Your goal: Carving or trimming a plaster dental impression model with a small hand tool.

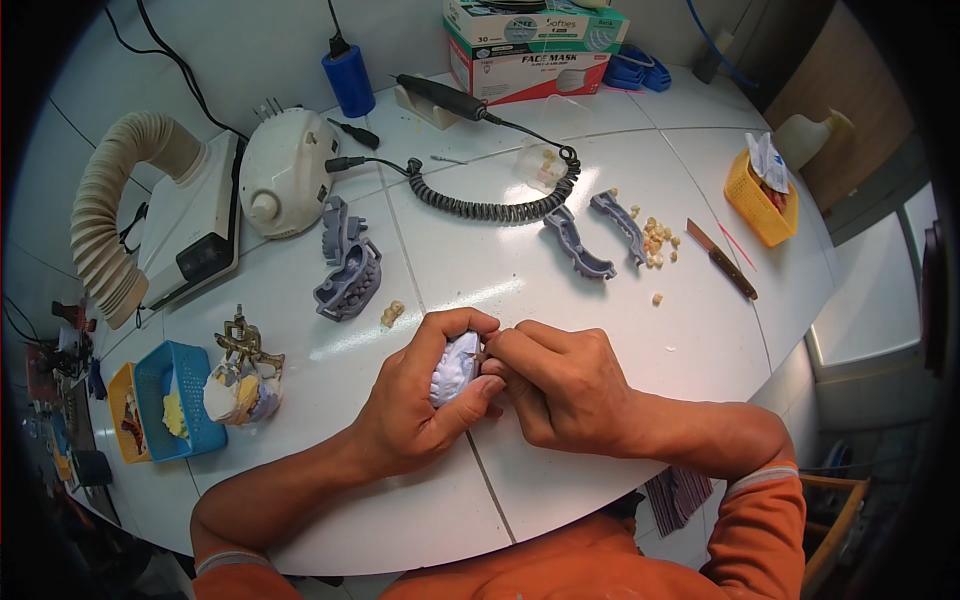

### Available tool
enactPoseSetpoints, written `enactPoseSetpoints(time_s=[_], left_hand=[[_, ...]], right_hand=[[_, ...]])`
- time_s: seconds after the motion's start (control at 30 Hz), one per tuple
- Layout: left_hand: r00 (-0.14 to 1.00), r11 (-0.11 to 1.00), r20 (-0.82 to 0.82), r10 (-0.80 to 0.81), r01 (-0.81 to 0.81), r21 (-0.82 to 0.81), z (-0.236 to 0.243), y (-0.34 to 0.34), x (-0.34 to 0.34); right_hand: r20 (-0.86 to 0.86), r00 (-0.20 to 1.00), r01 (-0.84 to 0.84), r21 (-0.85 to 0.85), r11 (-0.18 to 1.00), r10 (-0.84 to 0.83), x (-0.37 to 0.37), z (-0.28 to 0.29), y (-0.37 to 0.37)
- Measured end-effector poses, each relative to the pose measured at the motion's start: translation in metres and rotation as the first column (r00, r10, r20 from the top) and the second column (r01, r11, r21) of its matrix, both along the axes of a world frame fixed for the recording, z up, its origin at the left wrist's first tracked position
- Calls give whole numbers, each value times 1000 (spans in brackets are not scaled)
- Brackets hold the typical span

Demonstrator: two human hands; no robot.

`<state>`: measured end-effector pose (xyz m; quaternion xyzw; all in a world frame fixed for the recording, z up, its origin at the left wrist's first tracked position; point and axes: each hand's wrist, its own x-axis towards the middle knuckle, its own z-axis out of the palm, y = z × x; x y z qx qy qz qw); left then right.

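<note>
My left hand (pixel 420 405) is wrapped round a pale lilac-white dental cast (pixel 455 370), its thumb across the cast's lower end. My right hand (pixel 555 385) has its fingers curled and pinched at the cast's right side; whatever small thing they may hold is hidden. Beyond my hands lie grey moulded dental trays (pixel 347 280), with two more narrow grey pieces (pixel 580 245) to the right, beside loose cream tooth-shaped bits (pixel 660 240). A wooden-handled knife (pixel 720 258) rests farther right. A small cream piece (pixel 392 312) lies just left of my hands.
At left are a metal articulator with casts (pixel 245 385), blue (pixel 172 355) and yellow baskets, a hose-fitted machine (pixel 120 215) and a white motor unit (pixel 283 175). A black handpiece (pixel 440 98) with coiled cord (pixel 480 208) lies behind, near stacked boxes (pixel 530 75); a yellow basket (pixel 760 200) sits at right.
</note>
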<state>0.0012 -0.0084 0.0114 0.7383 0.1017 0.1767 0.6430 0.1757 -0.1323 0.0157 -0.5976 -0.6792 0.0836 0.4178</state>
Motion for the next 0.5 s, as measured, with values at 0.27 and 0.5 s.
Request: enactPoseSetpoints(time_s=[0.27, 0.5], left_hand=[[1000, 1000, -17, -3, 3, 5, 1, 0, 0], [999, 1000, -34, -15, 15, 11, 2, 1, -1]], right_hand=[[-22, 1000, -20, -20, 1000, 20, 1, 1, -1], [-31, 999, -32, -31, 999, 31, 1, 2, -2]])
